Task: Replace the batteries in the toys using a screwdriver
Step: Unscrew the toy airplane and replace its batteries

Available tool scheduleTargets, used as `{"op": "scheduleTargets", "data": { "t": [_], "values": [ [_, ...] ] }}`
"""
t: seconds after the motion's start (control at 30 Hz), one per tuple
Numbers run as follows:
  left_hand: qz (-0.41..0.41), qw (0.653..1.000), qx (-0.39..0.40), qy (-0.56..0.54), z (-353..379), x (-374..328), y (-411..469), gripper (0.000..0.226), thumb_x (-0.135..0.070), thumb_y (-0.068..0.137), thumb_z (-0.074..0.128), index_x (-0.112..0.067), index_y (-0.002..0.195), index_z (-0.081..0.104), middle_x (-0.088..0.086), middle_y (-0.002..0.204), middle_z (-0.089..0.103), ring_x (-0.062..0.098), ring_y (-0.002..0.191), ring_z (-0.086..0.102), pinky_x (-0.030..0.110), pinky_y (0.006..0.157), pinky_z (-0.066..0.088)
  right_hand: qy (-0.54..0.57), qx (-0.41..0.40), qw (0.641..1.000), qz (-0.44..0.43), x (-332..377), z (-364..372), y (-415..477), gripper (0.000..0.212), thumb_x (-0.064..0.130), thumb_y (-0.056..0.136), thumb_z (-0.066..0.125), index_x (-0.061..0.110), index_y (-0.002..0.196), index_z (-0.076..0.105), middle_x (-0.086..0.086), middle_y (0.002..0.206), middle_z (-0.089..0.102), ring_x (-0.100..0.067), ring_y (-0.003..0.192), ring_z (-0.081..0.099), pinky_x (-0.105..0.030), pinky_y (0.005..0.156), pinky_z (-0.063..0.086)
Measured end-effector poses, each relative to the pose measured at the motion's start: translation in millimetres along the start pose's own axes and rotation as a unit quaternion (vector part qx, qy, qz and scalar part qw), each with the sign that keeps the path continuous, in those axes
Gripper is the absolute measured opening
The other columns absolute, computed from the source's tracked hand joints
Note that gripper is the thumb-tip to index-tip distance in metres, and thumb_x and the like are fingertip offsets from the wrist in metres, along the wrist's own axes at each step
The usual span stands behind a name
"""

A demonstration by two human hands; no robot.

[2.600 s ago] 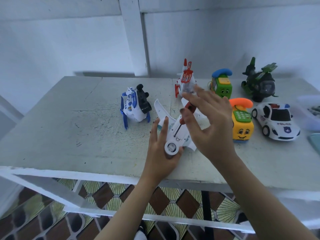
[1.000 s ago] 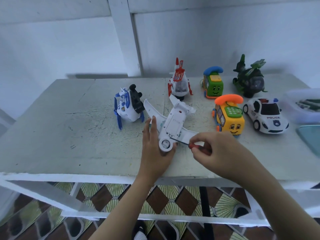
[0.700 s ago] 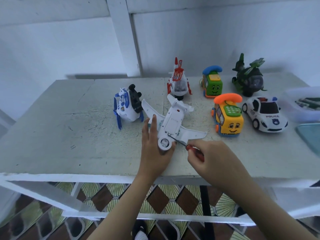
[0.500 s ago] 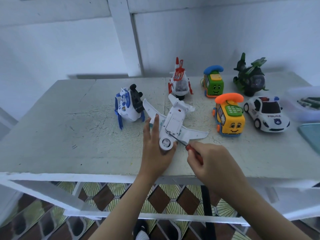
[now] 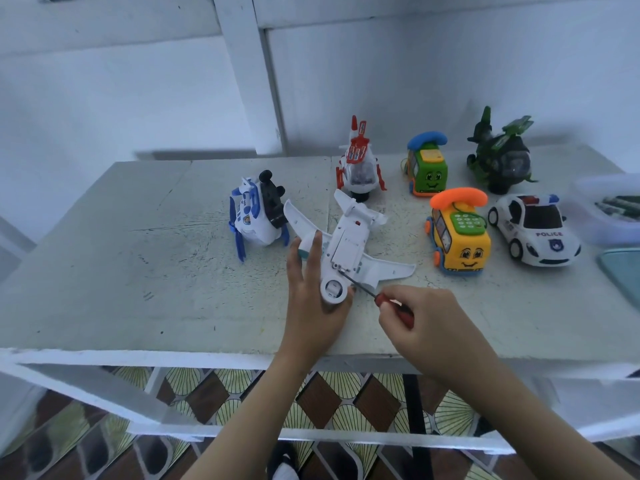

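A white toy airplane [image 5: 349, 242] lies belly-up near the front of the grey table [image 5: 138, 271]. My left hand [image 5: 311, 299] holds its nose end, fingers straight along the left side and thumb curled under the round nose piece. My right hand [image 5: 429, 327] grips a small red-handled screwdriver [image 5: 381, 301]. Its thin shaft points up-left and its tip sits at the near edge of the belly cover.
Behind the airplane stand a blue-white toy [image 5: 256, 216], a red-white rocket toy [image 5: 360, 164], a green phone bus [image 5: 427, 168], a yellow phone bus [image 5: 459, 237], a dark green helicopter [image 5: 498, 157] and a police car [image 5: 535, 230]. A clear tub [image 5: 606, 209] sits at the right edge.
My right hand came down from above the airplane to its near right side and set the screwdriver tip on the belly cover. My left hand stayed on the nose.
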State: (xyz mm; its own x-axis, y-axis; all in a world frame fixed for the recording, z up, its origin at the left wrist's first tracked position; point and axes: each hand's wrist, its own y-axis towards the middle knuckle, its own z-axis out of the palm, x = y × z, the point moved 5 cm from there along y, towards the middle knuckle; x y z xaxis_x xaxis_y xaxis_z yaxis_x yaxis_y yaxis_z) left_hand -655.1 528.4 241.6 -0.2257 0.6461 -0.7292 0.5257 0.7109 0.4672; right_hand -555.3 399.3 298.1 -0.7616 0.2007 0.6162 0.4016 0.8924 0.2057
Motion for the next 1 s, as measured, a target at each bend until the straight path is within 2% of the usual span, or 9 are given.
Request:
{"op": "scheduleTargets", "data": {
  "t": [0.07, 0.17, 0.3, 0.4, 0.57, 0.67, 0.73, 0.9, 1.0],
  "values": [
    [0.005, 1.0, -0.003, 0.013, 0.7, 0.1, -0.4, 0.084, -0.043, 0.083, 0.059, -0.041, 0.15, 0.008, 0.002, 0.158, 0.006, 0.007, 0.145, 0.011, 0.031, 0.104, 0.034, 0.006, 0.006, 1.0, 0.006, -0.5, 2.1, -1.3, 0.025, 0.025, 0.092, 0.049, 0.008, 0.088, 0.066, -0.004, 0.065, 0.064, -0.014, 0.055, 0.056, -0.038, 0.056, 0.048],
    [0.0, 0.999, -0.023, 0.036, 2.2, -2.0, 0.1, 0.085, -0.042, 0.084, 0.057, -0.029, 0.153, 0.009, 0.014, 0.158, 0.008, 0.007, 0.144, 0.009, 0.036, 0.104, 0.036, 0.015, 0.015, 1.0, 0.009, 2.6, 7.7, -4.8, 0.018, 0.023, 0.094, 0.049, 0.012, 0.096, 0.063, -0.002, 0.068, 0.063, -0.012, 0.055, 0.056, -0.035, 0.056, 0.047],
    [-0.025, 0.997, -0.037, 0.055, 7.4, -10.6, 5.9, 0.089, -0.014, 0.083, 0.074, -0.003, 0.152, 0.018, 0.025, 0.155, 0.01, 0.018, 0.14, 0.015, 0.039, 0.103, 0.037, 0.015, 0.009, 1.0, 0.006, 5.5, 18.7, -9.1, 0.019, 0.024, 0.098, 0.043, 0.015, 0.11, 0.055, -0.001, 0.074, 0.062, -0.013, 0.062, 0.056, -0.034, 0.058, 0.045],
    [-0.044, 0.997, -0.035, 0.061, 10.5, -17.5, 11.2, 0.088, -0.012, 0.084, 0.074, -0.003, 0.152, 0.019, 0.023, 0.157, 0.007, 0.023, 0.14, 0.016, 0.045, 0.104, 0.04, -0.019, -0.014, 1.0, 0.0, 6.1, 26.4, -12.0, 0.023, 0.024, 0.1, 0.041, 0.013, 0.116, 0.053, -0.002, 0.074, 0.061, -0.016, 0.062, 0.056, -0.03, 0.055, 0.043],
    [-0.046, 0.996, -0.028, 0.068, 14.5, -25.6, 17.3, 0.087, -0.011, 0.085, 0.071, -0.005, 0.153, 0.016, 0.021, 0.159, -0.001, 0.033, 0.146, 0.011, 0.046, 0.106, 0.041, -0.085, -0.056, 0.995, 0.021, 5.8, 32.3, -16.4, 0.032, 0.025, 0.094, 0.041, 0.006, 0.111, 0.06, -0.005, 0.065, 0.061, -0.021, 0.043, 0.056, -0.032, 0.037, 0.046],
    [-0.035, 0.996, -0.023, 0.075, 14.4, -25.2, 18.9, 0.086, -0.011, 0.085, 0.071, -0.004, 0.153, 0.02, 0.022, 0.158, 0.001, 0.036, 0.146, 0.014, 0.048, 0.106, 0.041, -0.063, -0.071, 0.995, 0.018, 6.1, 30.1, -16.7, 0.031, 0.024, 0.099, 0.035, 0.009, 0.116, 0.056, -0.004, 0.073, 0.062, -0.022, 0.055, 0.059, -0.034, 0.049, 0.048],
    [-0.022, 0.996, -0.023, 0.078, 13.2, -23.0, 18.9, 0.085, -0.011, 0.084, 0.073, -0.001, 0.152, 0.023, 0.024, 0.158, 0.004, 0.038, 0.145, 0.016, 0.048, 0.108, 0.04, -0.011, -0.066, 0.998, 0.018, 4.8, 28.8, -16.1, 0.027, 0.024, 0.101, 0.036, 0.012, 0.117, 0.054, 0.0, 0.076, 0.059, -0.018, 0.063, 0.057, -0.031, 0.057, 0.044],
    [0.006, 0.996, -0.022, 0.081, 10.9, -16.4, 18.9, 0.085, -0.013, 0.084, 0.073, -0.001, 0.151, 0.023, 0.025, 0.156, 0.008, 0.04, 0.145, 0.016, 0.05, 0.108, 0.039, 0.015, -0.068, 0.998, 0.009, 9.2, 23.3, -16.8, 0.032, 0.029, 0.095, 0.032, 0.013, 0.108, 0.057, 0.006, 0.065, 0.053, -0.009, 0.055, 0.048, -0.023, 0.051, 0.035],
    [0.019, 0.996, -0.027, 0.077, 9.2, -11.3, 18.4, 0.084, -0.016, 0.085, 0.073, -0.003, 0.151, 0.023, 0.026, 0.156, 0.008, 0.037, 0.146, 0.014, 0.048, 0.108, 0.039, 0.017, -0.045, 0.999, 0.008, 7.5, 21.8, -15.0, 0.02, 0.02, 0.098, 0.041, 0.012, 0.104, 0.058, 0.002, 0.064, 0.055, -0.012, 0.052, 0.048, -0.03, 0.05, 0.038]
  ]
}}
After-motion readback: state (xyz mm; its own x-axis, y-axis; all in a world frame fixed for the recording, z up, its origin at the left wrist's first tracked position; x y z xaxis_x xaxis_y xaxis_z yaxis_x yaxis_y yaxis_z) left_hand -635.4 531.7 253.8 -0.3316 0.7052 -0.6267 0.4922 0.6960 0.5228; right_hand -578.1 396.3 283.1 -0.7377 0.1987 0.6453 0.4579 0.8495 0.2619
